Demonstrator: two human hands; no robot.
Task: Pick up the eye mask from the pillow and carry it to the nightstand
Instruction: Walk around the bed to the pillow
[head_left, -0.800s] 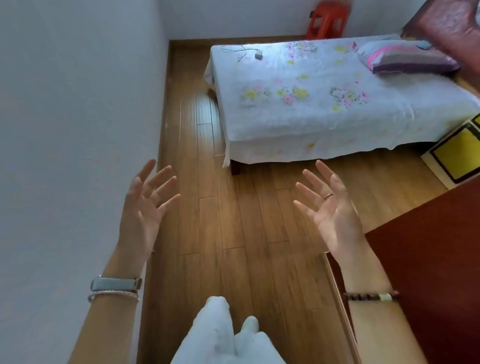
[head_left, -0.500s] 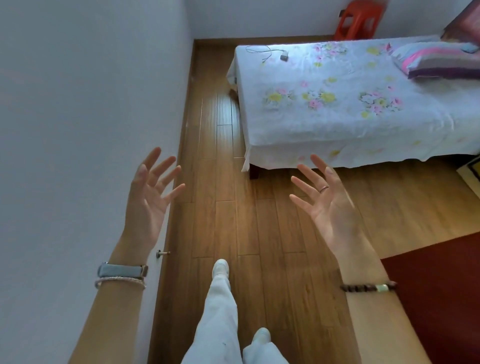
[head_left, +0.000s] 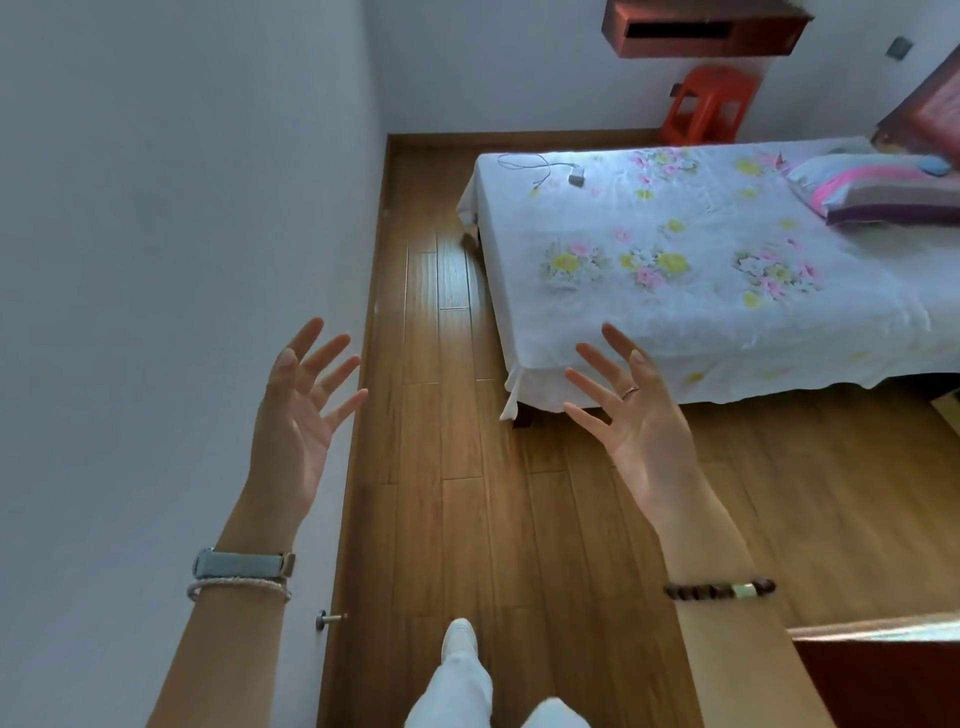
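Both hands raised and empty, well short of the bed.

The left hand (head_left: 296, 415) and right hand (head_left: 631, 415) were held palms-in with fingers spread, grasping nothing, above the wooden floor (head_left: 467, 493). The right hand overlapped the near corner of the bed (head_left: 649, 260) in view. The striped pillow (head_left: 883, 189) lay at the bed's far right end, and a small blue shape on its top edge, probably the eye mask (head_left: 935, 165), was too small to identify for certain.

The pillow (head_left: 883, 192) is cut off at the right edge; the small blue shape (head_left: 935, 165) on it is unclear
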